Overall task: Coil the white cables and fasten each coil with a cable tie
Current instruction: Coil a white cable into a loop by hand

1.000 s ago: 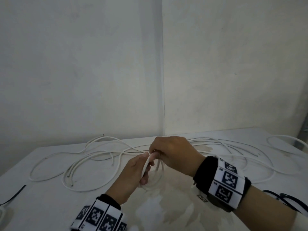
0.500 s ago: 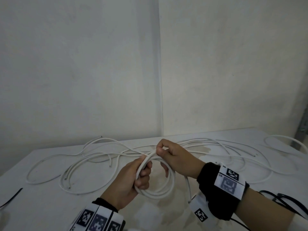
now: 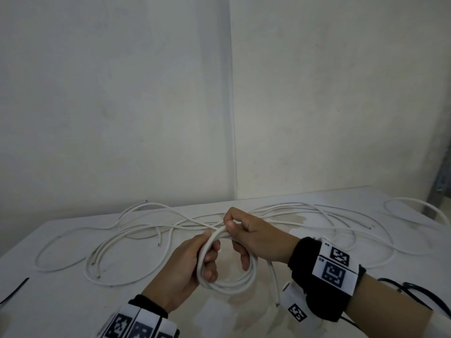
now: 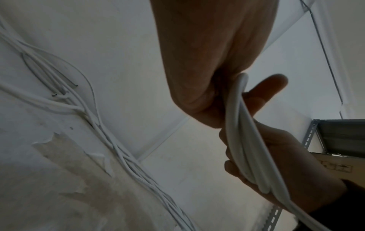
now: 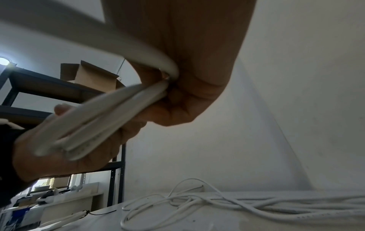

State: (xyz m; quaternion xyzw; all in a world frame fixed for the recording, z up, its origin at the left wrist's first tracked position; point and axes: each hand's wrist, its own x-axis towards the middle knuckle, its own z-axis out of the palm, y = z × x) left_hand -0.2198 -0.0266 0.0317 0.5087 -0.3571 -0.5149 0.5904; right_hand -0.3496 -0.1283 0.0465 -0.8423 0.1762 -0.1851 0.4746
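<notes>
Both grips are clamped on the same white coil (image 3: pixel 227 282) in my head view: the left hand (image 3: pixel 185 267) has its fingers curled round the bundled strands at the coil's 9 o'clock side, and the right hand (image 3: pixel 253 235) pinches the strands at 12 o'clock, thumb and forefinger closed on them. The coil hangs just above the table (image 3: pixel 61 308), near its front middle. One free cable end (image 3: pixel 273 281) trails down at 4 o'clock from the coil. Beyond the hands, at 12 o'clock, loose white cables (image 3: pixel 136 235) sprawl across the table in long loops from left to right. A black cable tie (image 3: pixel 14 290) lies at the table's 9 o'clock edge, well apart from the coil.

From the left wrist I see the left hand (image 4: pixel 207 65) from below, the coil strands (image 4: pixel 242 132) running out of its closed fingers and down into the right hand (image 4: pixel 286 164), whose fingers wrap them. The loose cables (image 4: pixel 82 109) lie at 9 o'clock on the table.

From the right wrist, the right hand (image 5: pixel 187 78) is closed on the strands (image 5: pixel 102 118), which pass at 8 o'clock into the left hand (image 5: pixel 59 156). Loose cables (image 5: pixel 217 203) rest on the table at 6 o'clock; a dark shelf (image 5: pixel 39 87) with a cardboard box (image 5: pixel 90 75) stands at 9 o'clock.
</notes>
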